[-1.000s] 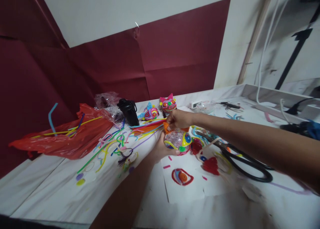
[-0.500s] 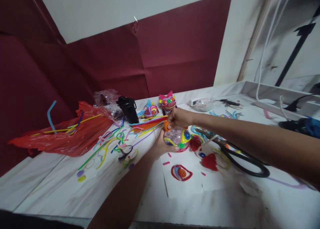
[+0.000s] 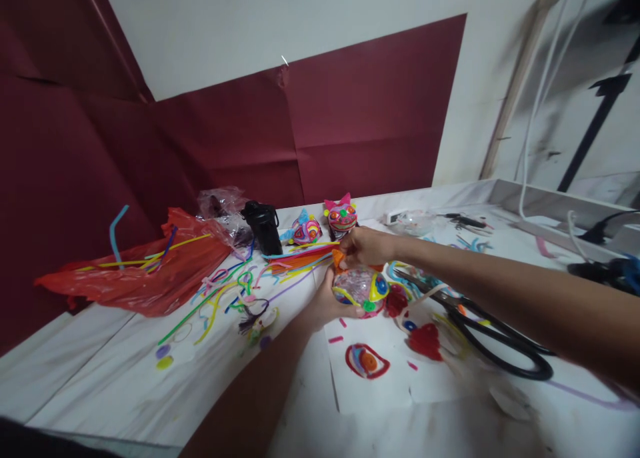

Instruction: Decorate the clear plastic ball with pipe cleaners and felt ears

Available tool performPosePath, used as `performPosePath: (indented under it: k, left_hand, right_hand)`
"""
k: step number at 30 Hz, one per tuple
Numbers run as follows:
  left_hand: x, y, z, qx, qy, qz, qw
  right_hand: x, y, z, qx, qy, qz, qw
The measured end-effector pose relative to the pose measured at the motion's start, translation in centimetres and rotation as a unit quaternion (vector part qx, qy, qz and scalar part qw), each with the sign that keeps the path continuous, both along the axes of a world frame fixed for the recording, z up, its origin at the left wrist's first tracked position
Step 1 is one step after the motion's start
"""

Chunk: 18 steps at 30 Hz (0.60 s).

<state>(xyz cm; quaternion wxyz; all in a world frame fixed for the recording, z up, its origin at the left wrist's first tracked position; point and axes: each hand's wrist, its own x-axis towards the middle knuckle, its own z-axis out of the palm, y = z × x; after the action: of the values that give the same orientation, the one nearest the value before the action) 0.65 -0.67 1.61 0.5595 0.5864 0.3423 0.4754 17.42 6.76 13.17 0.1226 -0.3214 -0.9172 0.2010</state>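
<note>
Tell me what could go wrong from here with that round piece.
The right hand pinches an orange piece at the top of the round piece, so a hard press might bend or shift it. The left hand grips the round piece from the side; too tight a squeeze could disturb its trim. The scissors lie close by, pointing toward the round piece, and might get bumped.

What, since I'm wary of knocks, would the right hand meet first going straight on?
Past the orange piece it pinches, the right hand would probably meet the colored strips leftward; depth is unclear, so it might pass above them.
</note>
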Motion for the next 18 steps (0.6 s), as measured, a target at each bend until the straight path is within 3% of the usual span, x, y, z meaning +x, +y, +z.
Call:
performPosePath:
  k: [8, 18]
  left_hand:
    - [0.0, -0.1, 0.1, 0.011, 0.0, 0.011, 1.0]
    - [-0.2, 0.3, -0.3, 0.03, -0.008, -0.001, 1.0]
  right_hand:
    - [0.2, -0.8, 0.6, -0.031, 0.026, -0.034, 0.999]
    - [0.6, 0.5, -0.5, -0.088, 0.097, -0.009, 0.991]
